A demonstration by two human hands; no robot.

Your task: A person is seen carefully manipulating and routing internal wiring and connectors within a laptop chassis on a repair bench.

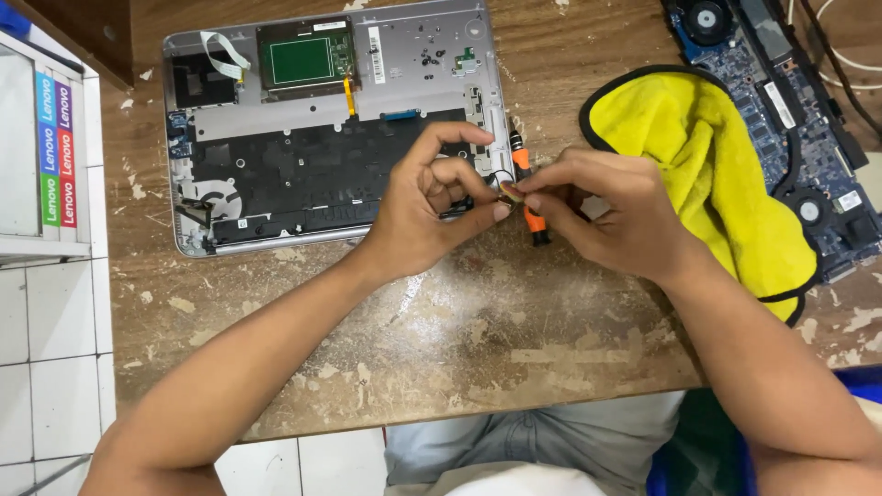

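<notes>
The left hand [427,197] and right hand [602,216] both pinch one tiny part [508,191] with thin wires. They are just beside the open laptop shell [404,73]. An orange screwdriver [528,197] lies right under them.

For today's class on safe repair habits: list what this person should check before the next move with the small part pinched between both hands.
1. Small wired part pinched by left hand and right hand: ok.
2. Thin black wire free of snags: cannot tell.
3. Orange-and-black screwdriver lies close by: ok.
4. Opened silver laptop base flat on worn wooden table: ok.
5. Blue circuit board clear of yellow cloth: not ok, they meet.
</notes>
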